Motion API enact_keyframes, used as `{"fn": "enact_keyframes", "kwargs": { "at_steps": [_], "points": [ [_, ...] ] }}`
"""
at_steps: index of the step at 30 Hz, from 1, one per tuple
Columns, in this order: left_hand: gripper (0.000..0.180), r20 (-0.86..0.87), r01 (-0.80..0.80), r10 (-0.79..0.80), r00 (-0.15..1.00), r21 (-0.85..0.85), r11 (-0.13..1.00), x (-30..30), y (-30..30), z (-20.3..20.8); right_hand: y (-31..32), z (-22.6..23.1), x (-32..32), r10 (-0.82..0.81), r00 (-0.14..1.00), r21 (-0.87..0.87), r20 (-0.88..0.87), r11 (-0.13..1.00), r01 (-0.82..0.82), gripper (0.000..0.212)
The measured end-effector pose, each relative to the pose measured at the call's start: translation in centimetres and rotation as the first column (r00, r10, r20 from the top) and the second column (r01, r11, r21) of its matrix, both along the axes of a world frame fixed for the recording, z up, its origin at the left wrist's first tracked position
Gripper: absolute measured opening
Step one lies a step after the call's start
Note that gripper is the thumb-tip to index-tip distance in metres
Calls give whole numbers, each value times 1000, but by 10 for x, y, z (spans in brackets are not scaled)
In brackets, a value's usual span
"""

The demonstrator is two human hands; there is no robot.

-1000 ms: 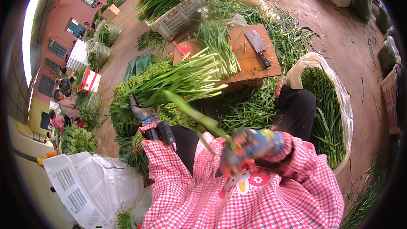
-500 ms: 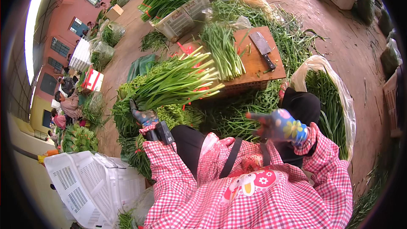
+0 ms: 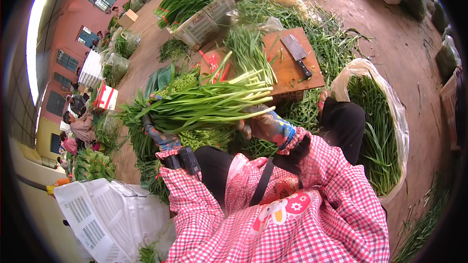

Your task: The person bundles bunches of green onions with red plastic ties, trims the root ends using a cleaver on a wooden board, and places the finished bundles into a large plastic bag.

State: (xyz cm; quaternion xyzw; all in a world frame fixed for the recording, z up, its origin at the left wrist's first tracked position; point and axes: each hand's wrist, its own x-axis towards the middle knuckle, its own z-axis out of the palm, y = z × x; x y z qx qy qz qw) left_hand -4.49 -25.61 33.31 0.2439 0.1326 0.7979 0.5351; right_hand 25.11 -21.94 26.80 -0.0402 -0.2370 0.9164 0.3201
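A loose bunch of garlic chives (image 3: 209, 100) lies across both hands, leafy ends to the left and pale stalk ends to the right. My left hand (image 3: 158, 131), in a flowered glove, is closed round the leafy part. At the pale end, my right hand (image 3: 268, 125), gloved alike, has its fingers round the lower stalks; some fingertips are hidden under them. Just beyond, another pile of chives (image 3: 251, 51) rests on a wooden board (image 3: 292, 80). A cleaver (image 3: 296, 53) with a black handle lies on that board, and red ties (image 3: 210, 63) lie to its left.
An open clear bag (image 3: 392, 117) of greens stands by my right knee. Bundled greens (image 3: 207, 139) are heaped below my left hand. White plastic crates (image 3: 92, 214) stand at lower left, and a filled crate (image 3: 202, 24) is farther off. People (image 3: 80, 126) sit at far left.
My right hand has swung left and up from above my knee to the stalk ends and closed on them. The bunch has tilted flatter and shifted a little right.
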Motion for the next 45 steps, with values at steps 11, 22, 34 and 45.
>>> {"fn": "enact_keyframes", "kwargs": {
  "at_steps": [11,22,34,45],
  "points": [
    [30,-49,-39,46,998,125,991,-1,2,5,-40,-77,98,399,704,182,588,782,-595,20],
    [28,96,228,-257,962,238,944,1,-6,15,37,-28,68,-759,630,983,163,181,-36,71],
    [22,-301,439,-358,884,270,857,48,-7,54,25,-47,26,-342,939,200,36,923,329,17],
    [21,-362,573,-497,789,142,807,22,-17,53,53,-146,146,-440,309,537,843,715,-447,30]
  ]
}}
